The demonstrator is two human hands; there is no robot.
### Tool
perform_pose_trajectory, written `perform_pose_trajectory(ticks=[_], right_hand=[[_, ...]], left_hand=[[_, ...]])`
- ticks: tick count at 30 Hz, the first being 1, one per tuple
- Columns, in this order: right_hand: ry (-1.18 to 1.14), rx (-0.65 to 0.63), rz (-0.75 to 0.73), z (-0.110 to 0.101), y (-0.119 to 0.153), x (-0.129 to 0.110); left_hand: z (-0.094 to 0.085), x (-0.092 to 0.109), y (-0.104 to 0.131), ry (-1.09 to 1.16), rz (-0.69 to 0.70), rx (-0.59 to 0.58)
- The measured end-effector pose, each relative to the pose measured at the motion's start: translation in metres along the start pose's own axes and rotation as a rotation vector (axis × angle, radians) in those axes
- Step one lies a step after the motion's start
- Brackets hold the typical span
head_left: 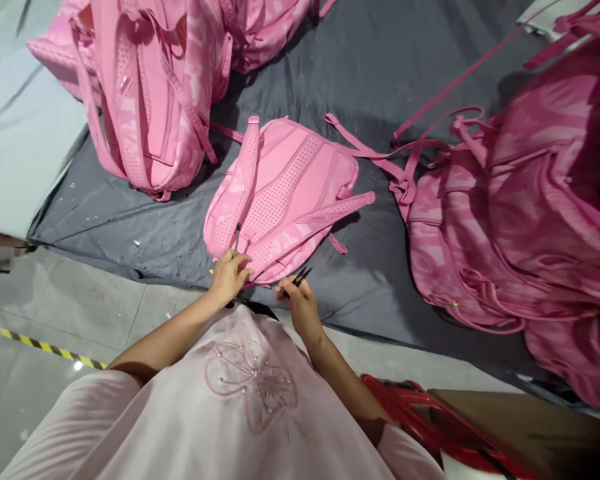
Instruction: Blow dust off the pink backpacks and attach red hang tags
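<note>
A pink backpack (pixel 320 173) lies on the table with its back panel and shoulder straps facing up. At its near end is my left hand (pixel 227 277), closed around a thin dark-tipped stick (pixel 237 235) that points away from me, with thumb and forefinger touching the bag's lower edge. My right hand (pixel 303 305), just right of that edge, is closed on small black thread snips (pixel 301 276), whose pointed blades aim up and right. Whether a thread runs between my hands is too fine to tell.
A dark grey cloth (pixel 370 267) covers the table. More pink backpacks (pixel 155 100) stand at the back left, and a large pile of pink backpacks (pixel 540 200) fills the right side. A red stool (pixel 420 413) and a cardboard box (pixel 490 420) are below the table at right.
</note>
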State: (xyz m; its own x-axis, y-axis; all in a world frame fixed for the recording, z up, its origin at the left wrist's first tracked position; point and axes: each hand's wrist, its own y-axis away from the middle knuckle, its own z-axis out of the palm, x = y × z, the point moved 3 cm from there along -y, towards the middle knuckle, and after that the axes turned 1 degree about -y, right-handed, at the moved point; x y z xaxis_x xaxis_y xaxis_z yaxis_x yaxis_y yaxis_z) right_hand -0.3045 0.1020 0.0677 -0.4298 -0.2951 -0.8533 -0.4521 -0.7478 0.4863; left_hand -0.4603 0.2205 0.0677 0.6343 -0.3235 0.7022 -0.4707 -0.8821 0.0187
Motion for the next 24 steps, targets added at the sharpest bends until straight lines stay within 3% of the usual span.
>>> perform_pose_trajectory(ticks=[3,6,13,17,20,24], right_hand=[[0.037,0.145,-0.007,0.016,0.001,0.010],[0.019,0.207,0.001,0.031,0.001,0.017],[-0.028,0.348,-0.172,0.053,0.011,0.023],[0.018,0.418,-0.136,0.061,0.019,0.026],[0.223,0.451,-0.155,0.062,0.025,0.023],[0.714,0.526,-0.251,0.059,0.031,0.018]], left_hand=[[0.000,-0.010,-0.013,0.039,0.000,-0.049],[0.000,-0.015,-0.026,0.061,0.017,-0.115],[-0.015,-0.006,-0.041,0.111,0.166,-0.262],[-0.021,-0.004,-0.051,0.134,0.173,-0.409],[-0.019,-0.005,-0.058,0.112,0.162,-0.456],[-0.015,-0.006,-0.062,0.117,0.183,-0.500]])
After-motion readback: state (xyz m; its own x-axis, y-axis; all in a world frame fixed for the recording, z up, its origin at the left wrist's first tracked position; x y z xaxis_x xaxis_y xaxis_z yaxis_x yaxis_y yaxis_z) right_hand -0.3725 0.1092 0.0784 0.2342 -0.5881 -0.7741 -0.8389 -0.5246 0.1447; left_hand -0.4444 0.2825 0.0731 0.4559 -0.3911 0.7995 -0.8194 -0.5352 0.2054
